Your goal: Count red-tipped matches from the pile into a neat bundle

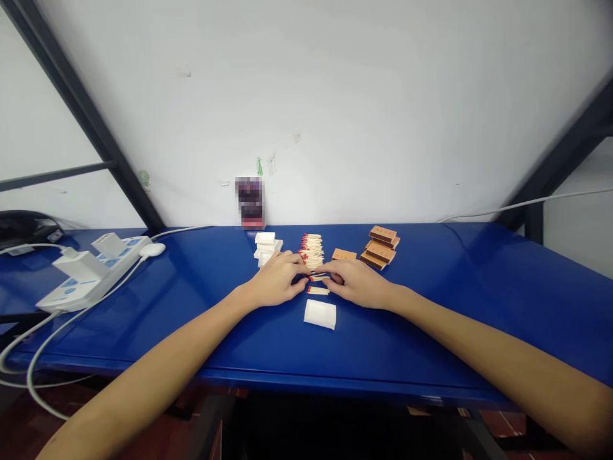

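A few matches (318, 278) lie crosswise between my two hands, red heads to the left. My left hand (281, 280) has its thumb and forefinger closed at the head ends. At the bare ends, my right hand (357, 282) does the same with its thumb and forefinger. Just beyond the fingertips is a long heap of matches (312, 250), its near end partly hidden. Closer to me sits a small group of matches (318, 291), and below it a white matchbox tray (320, 314). An orange-brown matchbox sleeve (343, 255) lies behind my right hand.
White trays (266, 238) are piled behind my left hand. Several matchbox sleeves (382, 234) are stacked at the back right. A pixelated box (250, 203) stands against the wall. On the left are a power strip (79, 289) and white cables (115, 286) across the blue table (460, 281).
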Motion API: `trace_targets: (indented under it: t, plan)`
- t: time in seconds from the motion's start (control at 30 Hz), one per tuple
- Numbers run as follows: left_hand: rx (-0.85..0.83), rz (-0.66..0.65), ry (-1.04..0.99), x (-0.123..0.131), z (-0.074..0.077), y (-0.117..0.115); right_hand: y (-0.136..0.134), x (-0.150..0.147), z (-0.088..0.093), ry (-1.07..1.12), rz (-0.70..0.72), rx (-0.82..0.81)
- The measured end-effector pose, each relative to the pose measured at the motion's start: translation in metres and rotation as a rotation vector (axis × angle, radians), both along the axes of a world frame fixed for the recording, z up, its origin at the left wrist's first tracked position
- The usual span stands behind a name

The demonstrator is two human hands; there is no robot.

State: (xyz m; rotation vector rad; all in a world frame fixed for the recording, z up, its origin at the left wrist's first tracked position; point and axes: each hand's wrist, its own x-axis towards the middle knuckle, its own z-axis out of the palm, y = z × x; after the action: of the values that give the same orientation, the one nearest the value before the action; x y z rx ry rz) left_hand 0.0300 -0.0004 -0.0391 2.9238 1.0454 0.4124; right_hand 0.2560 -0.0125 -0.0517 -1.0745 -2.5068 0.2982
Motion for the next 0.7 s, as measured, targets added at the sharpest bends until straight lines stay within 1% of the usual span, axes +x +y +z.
trace_targets:
  t: [0.4,0.57,0.7]
  plan:
    - [-0.018,-0.01,-0.031,-0.0021,-0.0031,0.0025,0.0014,0.0003,-0.0013,-0.003,0.008,-0.002]
    - [-0.024,-0.04,-0.045,-0.0022,-0.0045,0.0033,0.0025,0.0001,-0.0026,-0.001,0.004,0.001]
    - [-0.012,-0.053,-0.047,-0.0013,-0.0028,0.0025,0.0043,0.0009,-0.0056,0.018,0.002,0.001]
